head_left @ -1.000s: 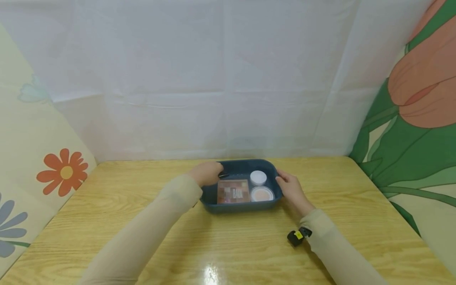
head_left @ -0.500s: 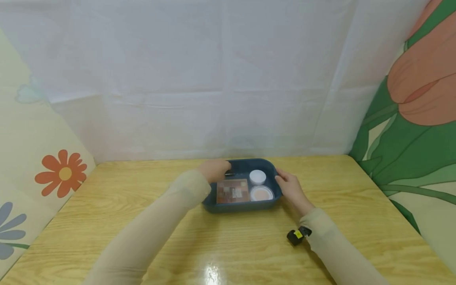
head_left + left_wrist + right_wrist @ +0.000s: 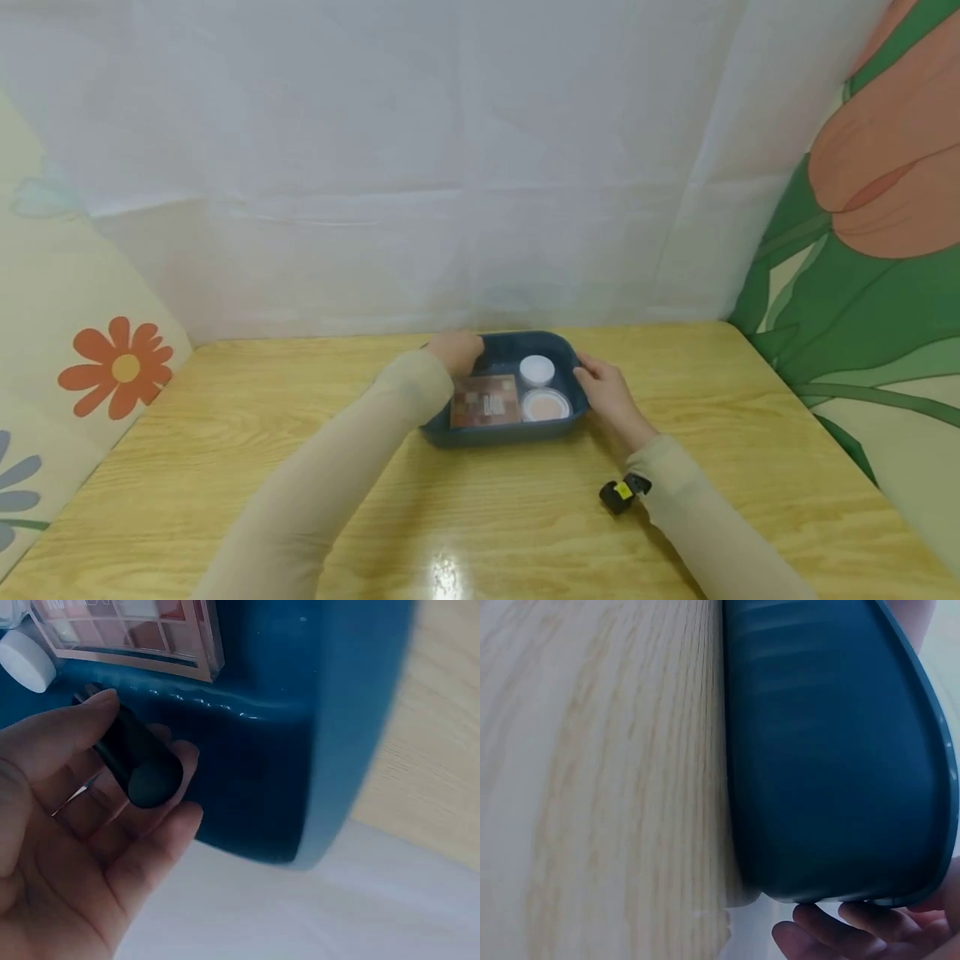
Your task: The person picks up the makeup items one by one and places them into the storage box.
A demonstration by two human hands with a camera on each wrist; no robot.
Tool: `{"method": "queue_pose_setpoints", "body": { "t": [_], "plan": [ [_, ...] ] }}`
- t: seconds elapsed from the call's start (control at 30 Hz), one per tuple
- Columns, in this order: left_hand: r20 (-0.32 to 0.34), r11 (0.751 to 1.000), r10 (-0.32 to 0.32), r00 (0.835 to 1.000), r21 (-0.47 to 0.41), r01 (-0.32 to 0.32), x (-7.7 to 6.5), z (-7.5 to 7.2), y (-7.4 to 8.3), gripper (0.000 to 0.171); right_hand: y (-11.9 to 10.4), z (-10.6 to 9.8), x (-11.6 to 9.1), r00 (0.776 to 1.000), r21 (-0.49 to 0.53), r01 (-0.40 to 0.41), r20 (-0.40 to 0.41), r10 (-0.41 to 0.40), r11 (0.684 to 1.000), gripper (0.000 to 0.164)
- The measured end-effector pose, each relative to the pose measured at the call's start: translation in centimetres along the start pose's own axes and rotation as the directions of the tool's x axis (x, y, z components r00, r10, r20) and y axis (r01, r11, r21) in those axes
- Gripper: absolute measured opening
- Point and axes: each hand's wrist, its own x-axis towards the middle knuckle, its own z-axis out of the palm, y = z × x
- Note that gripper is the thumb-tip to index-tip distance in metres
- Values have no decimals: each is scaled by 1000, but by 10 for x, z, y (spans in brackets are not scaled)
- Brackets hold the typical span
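Note:
In the left wrist view my left hand [image 3: 82, 817] pinches a short black cylindrical tube [image 3: 154, 769] between thumb and fingers, with a glint of silver near its far end. The hand [image 3: 456, 352] is at the back left of a dark blue plastic bin [image 3: 517, 433], over its inside. My right hand [image 3: 609, 396] grips the bin's right end, thumb over the rim and fingers against the outer wall [image 3: 840, 765]. Inside lie an eyeshadow palette [image 3: 483, 402], a white round jar [image 3: 537, 370] and an open-looking round compact [image 3: 546, 406] with a pale pink top.
The bin stands near the back of a wood-grain table [image 3: 525, 517], in front of a white cloth backdrop [image 3: 375, 167]. Flower-printed panels [image 3: 126, 368] flank the table. A black wrist camera [image 3: 618, 496] hangs by the right sleeve.
My left hand has moved a little to the right and back along the bin, then stayed at its back left, and the tube is now hidden in the head view. My right hand keeps its grip.

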Motion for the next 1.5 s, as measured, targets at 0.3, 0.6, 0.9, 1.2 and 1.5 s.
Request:
{"method": "queue_pose_setpoints", "body": {
  "t": [0.3, 0.6, 0.9, 1.2, 1.5],
  "plan": [
    [-15, 998, 0, 1000, 58, 0, 14, 7, 3, 8, 1, 1, 0, 1000, 6, 8, -6, -8, 1000, 42],
    [38, 996, -71, 997, 51, 69, 28, 12, 9, 11, 1, 0, 1, 1000, -3, 16, -16, -16, 1000, 41],
    [36, 996, -73, 997, 63, 71, 24, 11, 15, 11, 1, -1, 1, 1000, 10, 7, -14, -7, 1000, 42],
    [31, 998, -54, 998, -37, 55, -3, -6, 16, 12, 0, -2, 0, 1000, -21, 17, -3, -17, 1000, 42],
    [42, 991, -28, 999, -131, 34, -38, -23, 8, 22, -1, -2, -1, 1000, 8, 6, 3, -6, 1000, 42]
  ]
}}
